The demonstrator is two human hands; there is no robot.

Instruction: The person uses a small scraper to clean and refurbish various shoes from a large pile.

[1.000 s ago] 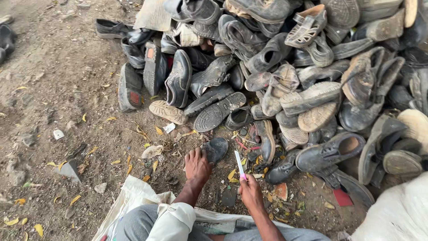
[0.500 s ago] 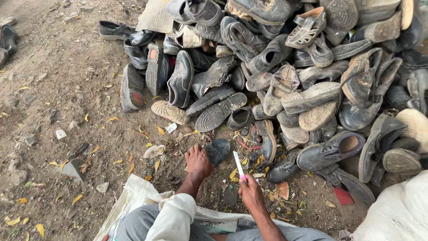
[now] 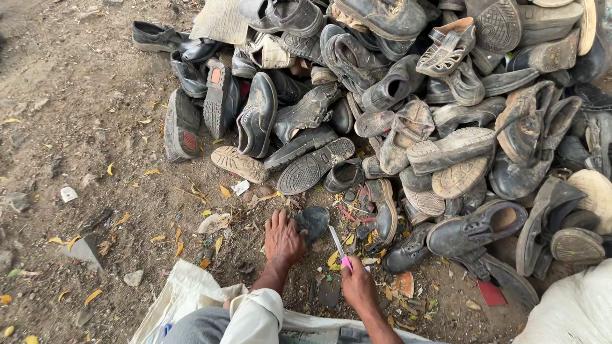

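My left hand (image 3: pixel 282 239) rests palm down on the dirt, its fingers touching a dark rounded piece of shoe leather (image 3: pixel 313 222). My right hand (image 3: pixel 358 285) grips a small knife (image 3: pixel 338 244) with a pink handle and a pale blade that points up and left toward that piece. Both hands are at the near foot of a big heap of worn dark shoes and boots (image 3: pixel 408 108). A pale rolled sleeve (image 3: pixel 257 314) covers my left forearm.
The shoe heap fills the upper right. Bare dirt with yellow leaves, stones and paper scraps (image 3: pixel 68 193) lies to the left. A white sack (image 3: pixel 180 298) lies under my lap, another white sack (image 3: pixel 574 312) at bottom right. Red scraps (image 3: pixel 492 293) lie near the boots.
My hands have stayed nearly still; the left hand has spread a little toward the dark piece, and the knife keeps its angle. The view has shifted slightly.
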